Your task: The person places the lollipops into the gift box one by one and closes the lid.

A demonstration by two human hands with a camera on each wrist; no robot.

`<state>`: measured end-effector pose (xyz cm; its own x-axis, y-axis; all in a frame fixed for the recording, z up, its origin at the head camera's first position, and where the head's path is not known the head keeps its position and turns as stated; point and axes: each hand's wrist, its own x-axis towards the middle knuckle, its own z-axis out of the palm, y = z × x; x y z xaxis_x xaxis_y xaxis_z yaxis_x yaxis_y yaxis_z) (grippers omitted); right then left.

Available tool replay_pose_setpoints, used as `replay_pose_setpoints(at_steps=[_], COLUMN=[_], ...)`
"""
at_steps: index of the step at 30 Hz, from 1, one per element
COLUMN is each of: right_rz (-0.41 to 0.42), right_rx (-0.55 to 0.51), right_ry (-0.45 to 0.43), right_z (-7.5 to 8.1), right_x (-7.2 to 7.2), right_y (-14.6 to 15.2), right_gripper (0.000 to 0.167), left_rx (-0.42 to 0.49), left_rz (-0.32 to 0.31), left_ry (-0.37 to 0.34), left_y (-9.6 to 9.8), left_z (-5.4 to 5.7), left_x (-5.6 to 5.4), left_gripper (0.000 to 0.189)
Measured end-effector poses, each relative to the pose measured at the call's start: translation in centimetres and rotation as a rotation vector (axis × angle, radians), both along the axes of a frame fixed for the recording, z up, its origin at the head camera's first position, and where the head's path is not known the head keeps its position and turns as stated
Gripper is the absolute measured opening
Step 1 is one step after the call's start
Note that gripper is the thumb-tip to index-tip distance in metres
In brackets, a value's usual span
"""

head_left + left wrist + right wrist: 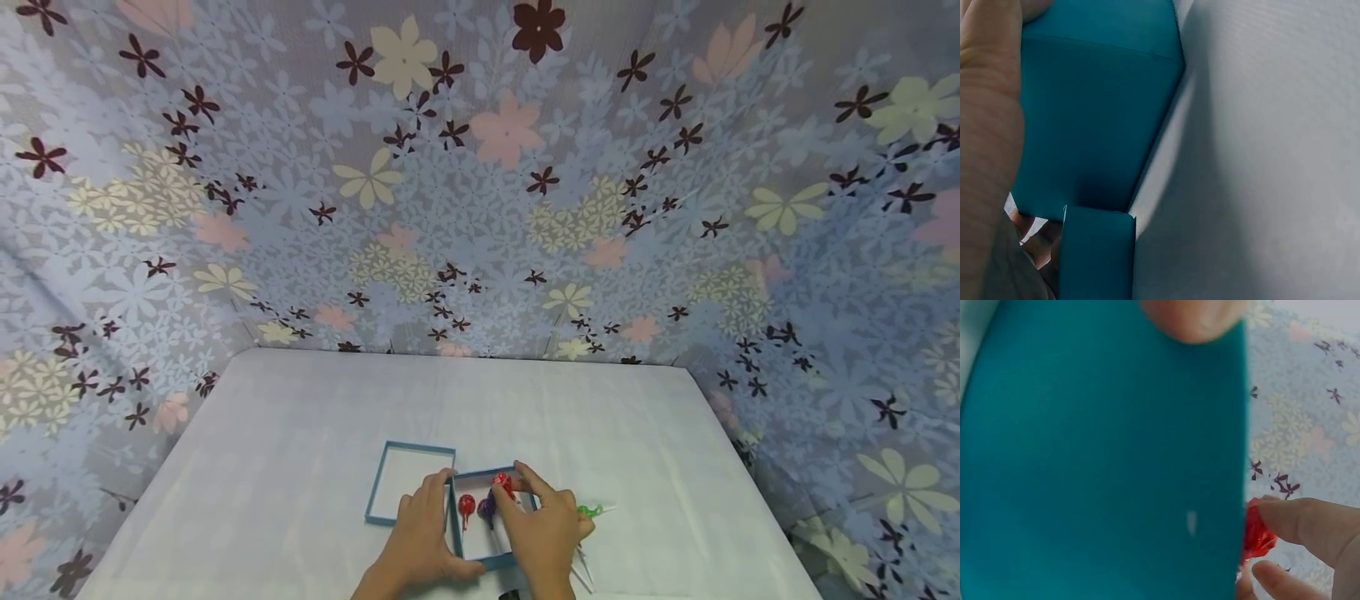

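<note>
A blue open box [498,561] with a white inside stands near the table's front. My left hand [423,529] holds it by its left side, fingers at the far corner and thumb at the near one. My right hand [551,525] reaches over its right side and pinches a red-wrapped lollipop [502,480] between thumb and finger. In the right wrist view, that red lollipop [1259,534] shows beyond the blue box wall [1104,437]. Inside the box lie another red lollipop [467,505] and a purple lollipop [487,507], partly covered by my right hand.
A shallow blue-rimmed lid [381,475] lies left of the box, touching or nearly so. Right of the box are a green lollipop [590,511] and white sticks [582,575], partly hidden by my hand. A flowered curtain [495,208] surrounds the white table [300,442].
</note>
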<state>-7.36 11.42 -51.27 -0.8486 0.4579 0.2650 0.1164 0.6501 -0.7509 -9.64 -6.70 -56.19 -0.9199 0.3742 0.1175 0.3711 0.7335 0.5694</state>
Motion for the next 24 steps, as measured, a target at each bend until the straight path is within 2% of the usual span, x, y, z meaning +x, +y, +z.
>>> replay_pose_setpoints(at_steps=[5,18,24], right_rz=[0.007,-0.04,-0.041], right_rx=[0.135,0.296,0.373], right_ry=[-0.011,-0.018,-0.076], right_z=[-0.4,-1.4,-2.1], right_x=[0.1,0.1,-0.2], right_y=[-0.3,-0.6,-0.6], right_gripper=[0.03,0.028,0.027], left_rx=[0.0,-0.033,-0.038], left_rz=[-0.008,0.0,-0.001], left_ry=[0.006,-0.008,-0.002], left_y=[0.0,0.2,0.1], left_z=[0.1,-0.1,-0.1], left_x=[0.0,0.0,0.0], left_gripper=[0.139,0.138,0.137])
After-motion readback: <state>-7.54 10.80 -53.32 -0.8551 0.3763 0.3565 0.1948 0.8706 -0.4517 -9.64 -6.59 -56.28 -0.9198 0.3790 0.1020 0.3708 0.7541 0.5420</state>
